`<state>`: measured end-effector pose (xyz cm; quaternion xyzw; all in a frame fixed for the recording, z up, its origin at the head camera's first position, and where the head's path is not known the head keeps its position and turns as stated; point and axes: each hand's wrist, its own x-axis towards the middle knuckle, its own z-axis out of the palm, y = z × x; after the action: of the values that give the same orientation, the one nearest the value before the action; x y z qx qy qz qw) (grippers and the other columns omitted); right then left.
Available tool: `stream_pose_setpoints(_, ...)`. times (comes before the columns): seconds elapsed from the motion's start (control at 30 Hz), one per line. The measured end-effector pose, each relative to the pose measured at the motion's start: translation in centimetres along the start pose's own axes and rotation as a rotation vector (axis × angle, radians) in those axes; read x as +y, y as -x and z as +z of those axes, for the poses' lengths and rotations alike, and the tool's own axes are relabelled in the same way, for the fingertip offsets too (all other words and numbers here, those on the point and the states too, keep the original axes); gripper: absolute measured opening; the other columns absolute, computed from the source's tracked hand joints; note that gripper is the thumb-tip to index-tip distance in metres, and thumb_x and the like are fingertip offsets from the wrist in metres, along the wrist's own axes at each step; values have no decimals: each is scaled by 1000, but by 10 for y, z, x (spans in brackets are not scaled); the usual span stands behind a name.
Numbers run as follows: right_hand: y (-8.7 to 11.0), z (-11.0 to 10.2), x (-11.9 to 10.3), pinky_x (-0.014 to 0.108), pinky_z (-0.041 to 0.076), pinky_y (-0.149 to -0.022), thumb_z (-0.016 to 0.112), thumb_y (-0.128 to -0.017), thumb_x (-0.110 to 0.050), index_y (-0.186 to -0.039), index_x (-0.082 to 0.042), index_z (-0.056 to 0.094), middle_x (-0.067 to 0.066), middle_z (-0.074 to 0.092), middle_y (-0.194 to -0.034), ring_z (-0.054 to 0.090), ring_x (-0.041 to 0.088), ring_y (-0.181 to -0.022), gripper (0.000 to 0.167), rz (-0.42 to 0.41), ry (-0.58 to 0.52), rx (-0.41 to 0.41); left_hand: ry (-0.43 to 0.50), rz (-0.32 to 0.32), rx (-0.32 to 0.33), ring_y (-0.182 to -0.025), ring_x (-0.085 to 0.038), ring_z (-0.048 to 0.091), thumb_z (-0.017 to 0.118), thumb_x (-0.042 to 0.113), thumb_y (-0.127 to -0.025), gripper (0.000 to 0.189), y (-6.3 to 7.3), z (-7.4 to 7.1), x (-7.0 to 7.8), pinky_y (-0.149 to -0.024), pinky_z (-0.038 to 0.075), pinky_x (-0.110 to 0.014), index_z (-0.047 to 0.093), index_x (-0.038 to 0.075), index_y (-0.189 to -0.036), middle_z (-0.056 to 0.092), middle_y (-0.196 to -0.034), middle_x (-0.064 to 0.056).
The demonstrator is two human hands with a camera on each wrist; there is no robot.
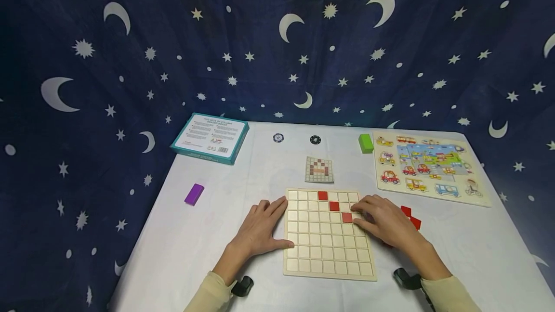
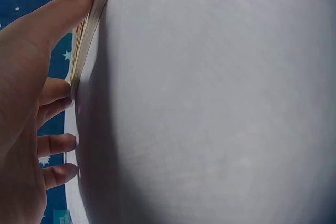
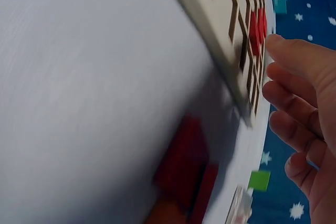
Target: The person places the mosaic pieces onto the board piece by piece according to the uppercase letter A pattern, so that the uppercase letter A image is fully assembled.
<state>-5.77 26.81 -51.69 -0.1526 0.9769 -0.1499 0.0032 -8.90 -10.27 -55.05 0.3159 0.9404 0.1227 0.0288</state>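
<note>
A pale wooden grid board (image 1: 321, 240) lies on the white table, with three red square tiles (image 1: 334, 206) set along a diagonal in its upper part. My left hand (image 1: 258, 230) rests against the board's left edge, its thumb reaching onto the rim. Over the right side of the board is my right hand (image 1: 383, 220), fingers loosely bent, fingertips beside the lowest red tile (image 1: 347, 217); nothing shows between them. Loose red tiles (image 1: 415, 223) lie behind that hand, partly covered by it. In the right wrist view an orange piece (image 3: 165, 212) lies near the red ones.
Above the board is a small pattern card (image 1: 319, 170). Two round chips (image 1: 278, 137) and a green block (image 1: 366, 143) stand farther back. At right lies a vehicle picture puzzle (image 1: 433, 167); at left, a teal-edged box (image 1: 212, 138) and a purple block (image 1: 194, 194).
</note>
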Motion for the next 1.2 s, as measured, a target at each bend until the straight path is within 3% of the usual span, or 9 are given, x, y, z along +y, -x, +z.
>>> stream_pose_setpoints(0.27,17,-14,25,59,53,-99,86,-90,-31,-121,-16,79,6,74,-118,68,30,-110,35,102,10,6,4,-2,-3,-122,-20,51,75,81,-78,113,0,-1,1,-92,42,-37,39,19,-167,42,-172,3)
stream_pose_setpoints(0.5,36,-24,48,62,52,-97,87,-89,-32,-121,-13,79,10,73,-116,65,32,-104,38,189,19,14,2,-3,-8,-122,-20,51,74,81,-79,113,0,0,1,-91,42,-36,39,19,-167,42,-172,3)
stream_pose_setpoints(0.7,49,-26,65,63,52,-96,89,-87,-28,-119,-10,79,13,74,-114,65,35,-103,38,209,30,28,-7,-4,-9,-123,-19,51,74,82,-79,113,-1,0,1,-91,42,-36,39,20,-167,42,-172,3)
stream_pose_setpoints(1.2,59,-18,74,65,51,-94,91,-83,-31,-109,-5,80,15,74,-102,63,33,-92,38,286,61,1,-7,4,1,-122,-20,51,74,81,-79,113,-1,0,1,-91,42,-36,39,20,-167,43,-171,3)
